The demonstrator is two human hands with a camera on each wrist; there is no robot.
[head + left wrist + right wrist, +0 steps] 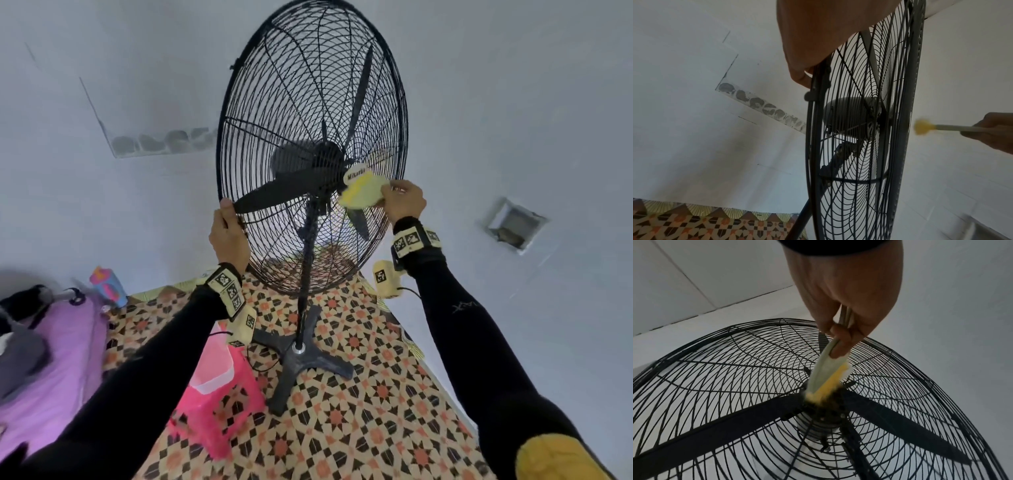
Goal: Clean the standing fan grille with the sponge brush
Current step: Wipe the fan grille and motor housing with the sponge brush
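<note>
At the far left a purple cloth point(65, 346) lies cut off by the frame's edge, with a pink stool point(219, 397) on the patterned floor point(359, 411) beside it. The left hand point(228, 236) curls its fingers round the left rim of the standing fan grille point(274, 102), the fingertips hidden behind the wires. To the right, the right hand point(404, 202) pinches the handle of the sponge brush point(363, 190), whose blurred yellow head meets the grille's centre, partly covering the badge point(356, 172).
</note>
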